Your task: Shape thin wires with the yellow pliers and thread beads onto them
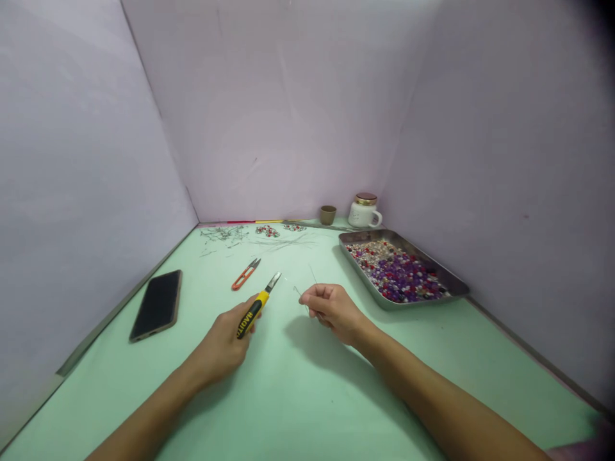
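My left hand (pixel 229 339) is wrapped round a yellow and black cutter (pixel 252 315), its metal blade pointing up and to the right. To the right of the blade, my right hand (pixel 332 308) pinches a thin wire (pixel 312 274) between thumb and fingers. One end of the wire is bent near the fingertips, and another stretch sticks up above them. The blade and the wire are apart. Orange thread snips (pixel 245 275) lie on the green table just beyond my left hand.
A black phone (pixel 157 303) lies at the left. A metal tray (pixel 379 299) of mixed beads stands at the right. Toward the back wall are wire pieces (pixel 225 234), two small bead piles (pixel 268 231), a small brown cup (pixel 328 215) and a lidded white mug (pixel 362 214).
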Demonstrator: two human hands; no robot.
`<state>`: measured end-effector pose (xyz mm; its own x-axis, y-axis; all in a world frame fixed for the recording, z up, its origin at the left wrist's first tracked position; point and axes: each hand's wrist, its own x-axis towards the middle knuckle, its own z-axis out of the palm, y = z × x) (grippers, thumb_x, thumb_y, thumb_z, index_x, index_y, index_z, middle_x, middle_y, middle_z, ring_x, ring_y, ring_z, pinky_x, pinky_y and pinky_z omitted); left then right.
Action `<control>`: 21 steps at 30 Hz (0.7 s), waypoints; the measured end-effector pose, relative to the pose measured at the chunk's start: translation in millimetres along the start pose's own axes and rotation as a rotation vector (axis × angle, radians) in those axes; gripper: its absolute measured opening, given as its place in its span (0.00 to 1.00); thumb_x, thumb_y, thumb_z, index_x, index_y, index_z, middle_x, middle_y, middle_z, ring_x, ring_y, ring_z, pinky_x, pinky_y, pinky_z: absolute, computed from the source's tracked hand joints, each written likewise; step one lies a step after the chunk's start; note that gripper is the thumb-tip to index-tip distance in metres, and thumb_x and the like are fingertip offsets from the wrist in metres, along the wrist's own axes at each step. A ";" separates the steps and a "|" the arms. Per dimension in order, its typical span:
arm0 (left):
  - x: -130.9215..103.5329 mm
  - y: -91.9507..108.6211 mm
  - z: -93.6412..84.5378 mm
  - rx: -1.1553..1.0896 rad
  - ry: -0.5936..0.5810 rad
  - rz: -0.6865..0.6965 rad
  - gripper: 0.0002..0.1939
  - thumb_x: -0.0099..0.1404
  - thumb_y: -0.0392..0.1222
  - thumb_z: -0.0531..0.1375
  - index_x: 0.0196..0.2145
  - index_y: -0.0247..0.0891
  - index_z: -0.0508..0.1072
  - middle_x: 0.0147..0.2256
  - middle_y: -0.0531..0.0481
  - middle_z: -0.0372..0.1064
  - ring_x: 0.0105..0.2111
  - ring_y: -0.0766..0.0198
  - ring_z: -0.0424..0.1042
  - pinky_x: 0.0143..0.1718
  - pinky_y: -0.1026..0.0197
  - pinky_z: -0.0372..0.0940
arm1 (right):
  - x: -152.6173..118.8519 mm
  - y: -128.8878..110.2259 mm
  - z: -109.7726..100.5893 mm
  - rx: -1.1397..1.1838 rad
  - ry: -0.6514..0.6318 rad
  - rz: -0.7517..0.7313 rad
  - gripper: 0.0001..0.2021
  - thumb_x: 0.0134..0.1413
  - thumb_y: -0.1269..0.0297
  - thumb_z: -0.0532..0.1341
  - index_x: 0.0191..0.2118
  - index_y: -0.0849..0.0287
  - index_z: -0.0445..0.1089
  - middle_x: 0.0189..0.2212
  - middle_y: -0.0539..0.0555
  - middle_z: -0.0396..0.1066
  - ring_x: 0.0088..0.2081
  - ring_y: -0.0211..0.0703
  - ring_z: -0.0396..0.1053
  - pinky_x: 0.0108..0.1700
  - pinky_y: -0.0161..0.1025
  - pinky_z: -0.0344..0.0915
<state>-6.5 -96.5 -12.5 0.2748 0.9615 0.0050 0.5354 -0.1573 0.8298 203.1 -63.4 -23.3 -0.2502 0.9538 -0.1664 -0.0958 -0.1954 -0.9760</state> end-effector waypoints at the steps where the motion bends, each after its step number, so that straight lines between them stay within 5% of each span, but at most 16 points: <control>1: 1.0 -2.1 1.2 0.040 0.043 0.043 0.22 0.48 0.31 0.52 0.43 0.40 0.68 0.36 0.48 0.67 0.38 0.56 0.65 0.40 0.58 0.58 | -0.1 0.1 -0.1 -0.009 0.001 0.003 0.07 0.36 0.64 0.62 0.21 0.61 0.63 0.11 0.44 0.60 0.12 0.25 0.43 0.15 0.30 0.37; 4: 3.0 -4.7 -2.7 0.052 0.077 0.068 0.25 0.46 0.29 0.53 0.44 0.40 0.68 0.38 0.47 0.67 0.41 0.55 0.64 0.43 0.58 0.56 | -0.1 -0.2 -1.3 -0.072 0.010 -0.009 0.07 0.37 0.64 0.61 0.21 0.61 0.63 0.10 0.44 0.59 0.11 0.25 0.43 0.15 0.30 0.37; 7: 1.8 -1.2 -15.8 -0.188 -0.134 -0.098 0.20 0.45 0.31 0.54 0.39 0.37 0.70 0.28 0.50 0.66 0.28 0.61 0.65 0.30 0.61 0.59 | -0.2 -3.3 -3.8 -0.133 0.007 -0.072 0.06 0.38 0.65 0.60 0.20 0.61 0.63 0.11 0.44 0.59 0.12 0.26 0.46 0.16 0.30 0.40; 9: 0.4 2.3 -23.2 -0.424 -0.273 -0.171 0.20 0.43 0.32 0.55 0.38 0.36 0.70 0.26 0.50 0.66 0.27 0.61 0.64 0.26 0.62 0.58 | 0.0 -5.6 -5.7 -0.161 0.003 -0.113 0.06 0.38 0.65 0.60 0.21 0.61 0.64 0.11 0.44 0.59 0.13 0.27 0.48 0.16 0.30 0.42; 11: 0.0 4.4 -24.9 -0.514 -0.285 -0.199 0.21 0.41 0.32 0.56 0.37 0.35 0.70 0.27 0.49 0.67 0.30 0.60 0.65 0.27 0.62 0.59 | 0.8 -6.1 -7.2 -0.201 0.019 -0.137 0.05 0.39 0.65 0.60 0.21 0.61 0.65 0.12 0.45 0.60 0.14 0.28 0.49 0.17 0.29 0.43; 15: 4.7 0.6 -17.8 -0.346 -0.109 -0.227 0.21 0.40 0.30 0.57 0.36 0.35 0.70 0.28 0.50 0.68 0.32 0.59 0.66 0.29 0.61 0.59 | 2.8 -2.4 -8.9 -0.296 0.068 -0.130 0.04 0.39 0.67 0.59 0.20 0.61 0.65 0.13 0.46 0.61 0.15 0.28 0.50 0.17 0.29 0.45; 18: 11.4 -5.0 -22.4 -0.371 0.195 -0.313 0.21 0.38 0.29 0.53 0.34 0.35 0.68 0.25 0.51 0.66 0.24 0.63 0.65 0.23 0.62 0.58 | 2.6 -1.5 -8.5 -0.275 0.084 -0.114 0.04 0.38 0.68 0.59 0.19 0.61 0.65 0.12 0.46 0.61 0.15 0.28 0.50 0.17 0.29 0.44; 21: 14.0 -4.5 -35.7 -0.421 0.458 -0.334 0.23 0.38 0.28 0.53 0.36 0.35 0.66 0.29 0.51 0.67 0.26 0.64 0.66 0.27 0.62 0.61 | 1.9 -2.7 -7.0 -0.178 0.093 -0.092 0.05 0.38 0.67 0.59 0.20 0.61 0.64 0.12 0.45 0.60 0.13 0.27 0.47 0.16 0.30 0.41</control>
<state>-33.6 -74.3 3.8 -0.2631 0.9560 -0.1298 0.1526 0.1741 0.9728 209.7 -59.4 -21.9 -0.1578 0.9842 -0.0800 0.0593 -0.0714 -0.9957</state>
